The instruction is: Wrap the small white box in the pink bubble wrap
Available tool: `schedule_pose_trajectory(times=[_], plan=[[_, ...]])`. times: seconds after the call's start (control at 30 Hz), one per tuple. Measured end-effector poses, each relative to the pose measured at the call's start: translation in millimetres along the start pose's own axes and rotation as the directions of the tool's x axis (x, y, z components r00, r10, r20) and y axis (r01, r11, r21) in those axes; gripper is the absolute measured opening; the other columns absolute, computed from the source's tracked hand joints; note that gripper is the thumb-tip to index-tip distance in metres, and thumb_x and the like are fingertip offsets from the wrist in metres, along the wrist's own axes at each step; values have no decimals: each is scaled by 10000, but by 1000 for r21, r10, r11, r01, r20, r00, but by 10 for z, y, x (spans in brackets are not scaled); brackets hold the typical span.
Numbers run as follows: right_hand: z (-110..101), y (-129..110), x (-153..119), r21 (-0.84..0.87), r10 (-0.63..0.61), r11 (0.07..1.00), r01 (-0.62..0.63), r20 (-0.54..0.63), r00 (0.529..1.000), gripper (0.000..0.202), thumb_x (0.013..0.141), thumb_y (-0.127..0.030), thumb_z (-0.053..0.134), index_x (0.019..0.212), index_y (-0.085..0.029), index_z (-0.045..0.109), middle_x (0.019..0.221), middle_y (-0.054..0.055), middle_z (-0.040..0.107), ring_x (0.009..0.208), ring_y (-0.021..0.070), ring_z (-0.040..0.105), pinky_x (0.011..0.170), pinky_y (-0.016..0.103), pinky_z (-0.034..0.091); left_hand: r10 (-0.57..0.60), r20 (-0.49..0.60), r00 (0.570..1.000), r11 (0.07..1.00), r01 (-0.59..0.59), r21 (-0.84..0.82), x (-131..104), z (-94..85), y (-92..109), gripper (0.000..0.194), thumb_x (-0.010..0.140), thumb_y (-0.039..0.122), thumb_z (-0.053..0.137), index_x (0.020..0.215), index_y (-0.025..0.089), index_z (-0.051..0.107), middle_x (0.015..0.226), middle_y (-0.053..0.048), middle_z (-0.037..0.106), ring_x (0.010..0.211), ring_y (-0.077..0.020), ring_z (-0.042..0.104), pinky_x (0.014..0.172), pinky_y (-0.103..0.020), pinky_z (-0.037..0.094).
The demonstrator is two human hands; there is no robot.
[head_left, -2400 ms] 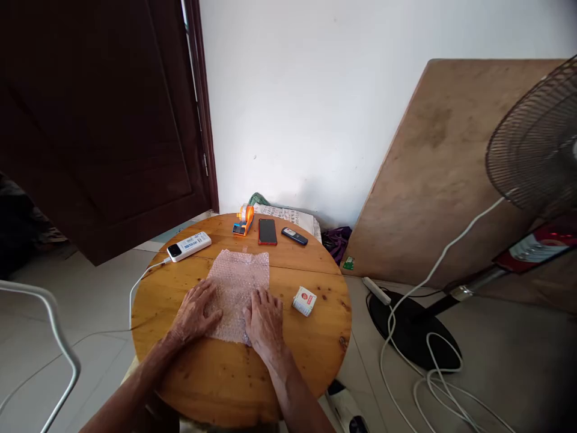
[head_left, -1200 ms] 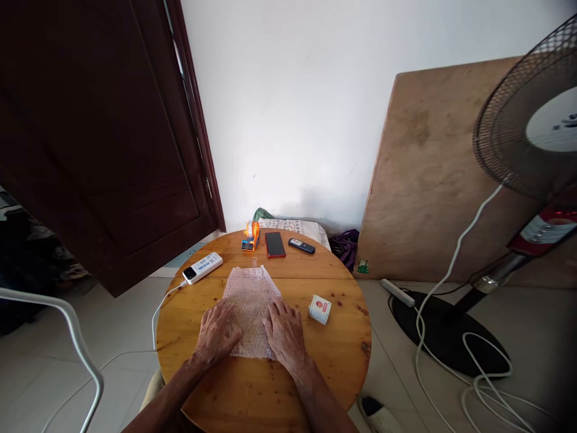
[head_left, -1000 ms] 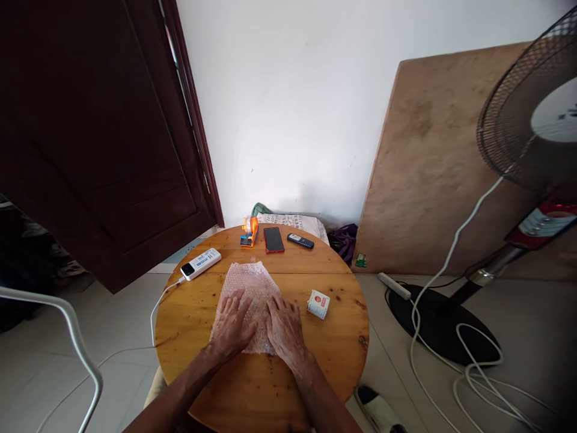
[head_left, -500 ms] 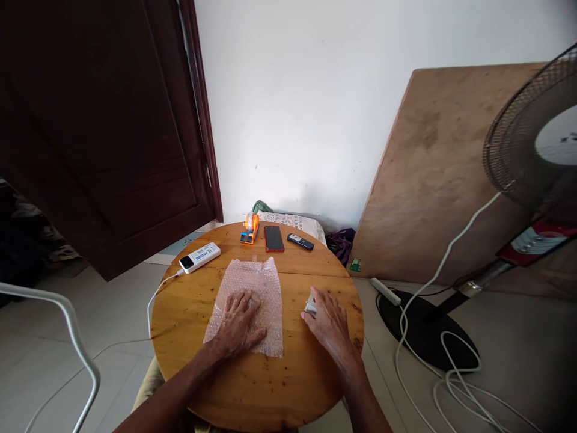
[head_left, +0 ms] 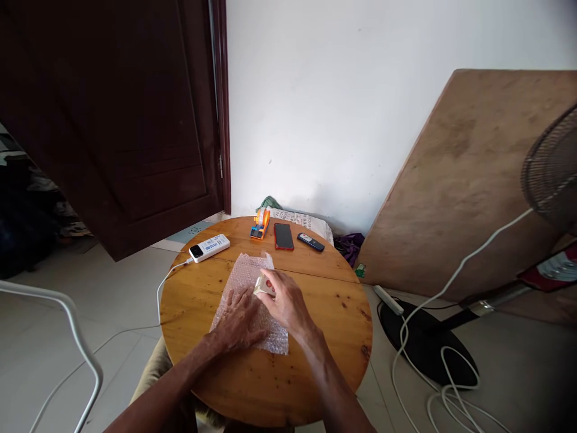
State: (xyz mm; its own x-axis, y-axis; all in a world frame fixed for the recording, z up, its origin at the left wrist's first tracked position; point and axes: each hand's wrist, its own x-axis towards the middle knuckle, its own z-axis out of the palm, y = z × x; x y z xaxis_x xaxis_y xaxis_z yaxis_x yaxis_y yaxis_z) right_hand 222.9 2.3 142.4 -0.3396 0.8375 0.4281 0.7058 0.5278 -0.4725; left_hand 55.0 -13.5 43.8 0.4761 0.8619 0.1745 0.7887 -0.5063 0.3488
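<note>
A sheet of pinkish bubble wrap (head_left: 246,272) lies on the round wooden table (head_left: 324,325). My left hand (head_left: 238,320) rests flat on it with the fingers spread. Above the wrap's right side, my right hand (head_left: 285,298) grips a small whitish box (head_left: 264,287) with a red mark between thumb and fingers. Part of the box is covered by the fingers, and the right hand hides some of the wrap's right edge.
Along the table's back are an orange and blue tape dispenser (head_left: 260,225), a red-edged phone (head_left: 283,236) and a dark blue device (head_left: 311,242). A white power bank (head_left: 210,248) with a cable sits at left. A fan base (head_left: 428,343) stands right.
My right hand has moved left from the table's right side and has lifted the small box over the bubble wrap. My left hand stays on the wrap. The view has shifted slightly.
</note>
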Motion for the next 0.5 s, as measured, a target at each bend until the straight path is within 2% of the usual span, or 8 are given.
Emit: schedule_pose_trajectory(times=[0.13, 0.23, 0.3, 0.4, 0.5], plan=[[271, -43, 155, -89, -57, 994, 68, 125, 991, 451, 844, -136, 616, 1288, -197, 565, 1155, 78, 680, 1026, 215, 618, 945, 327, 461, -82, -10, 997, 995, 82, 51, -158, -26, -92, 787, 777, 548, 689, 1465, 253, 444, 1518, -157, 441, 1429, -416, 324, 1166, -667, 154], [451, 91, 129, -181, 10, 983, 36, 244, 970, 463, 822, -106, 617, 1276, -176, 571, 1137, 94, 682, 1049, 232, 618, 935, 342, 465, -122, -58, 991, 990, 125, 66, -277, 19, -157, 754, 775, 537, 681, 1437, 236, 480, 1520, -161, 442, 1416, -393, 362, 1176, -620, 186], [531, 211, 53, -161, 32, 987, 18, 303, 953, 544, 796, -95, 626, 1328, -156, 526, 1186, 107, 668, 1079, 231, 616, 953, 346, 463, -107, -90, 990, 992, 113, 63, -332, 56, -175, 768, 775, 549, 669, 1442, 224, 472, 1543, -155, 413, 1422, -376, 359, 1191, -592, 174], [561, 359, -84, -102, 58, 994, -31, 270, 961, 694, 770, -112, 644, 1425, -147, 417, 1335, 138, 599, 1200, 244, 574, 1027, 374, 429, -86, -117, 989, 994, 93, 54, -368, 79, -166, 778, 769, 558, 664, 1439, 212, 474, 1542, -150, 416, 1429, -366, 349, 1203, -577, 147], [526, 445, -169, -89, 138, 988, -122, 200, 970, 660, 768, -126, 638, 1399, -168, 449, 1339, 137, 609, 1220, 256, 575, 1032, 404, 425, -83, -151, 985, 995, 89, 38, -375, 65, -140, 784, 760, 561, 668, 1435, 212, 474, 1525, -152, 438, 1419, -367, 360, 1195, -577, 168]])
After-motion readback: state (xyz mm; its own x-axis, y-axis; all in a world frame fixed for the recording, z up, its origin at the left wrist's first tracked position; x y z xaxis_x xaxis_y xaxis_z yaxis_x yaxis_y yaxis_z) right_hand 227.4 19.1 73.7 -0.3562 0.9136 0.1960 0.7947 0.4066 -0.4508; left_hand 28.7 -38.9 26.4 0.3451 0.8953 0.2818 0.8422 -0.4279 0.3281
